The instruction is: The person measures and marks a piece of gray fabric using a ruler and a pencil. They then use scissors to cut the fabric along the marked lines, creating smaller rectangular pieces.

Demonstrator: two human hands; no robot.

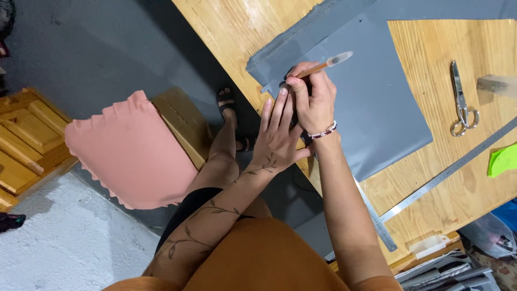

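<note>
Right hand (314,97) fingers pinch a brown pen-like tool (323,66), pale tip pointing up-right, over the near-left corner of the grey sheet (371,108); left hand (277,134) lies flat beside it, fingers straight and close together, pressing the sheet's edge at the wooden table (431,183) rim. No drawn line shows on the sheet, so marking looks barely begun, and the cutting looks undone: scissors (462,102) lie untouched well right, steel ruler (447,172) off the sheet.

The green piece (504,160) and wooden block (498,85) are cut off at right.
</note>
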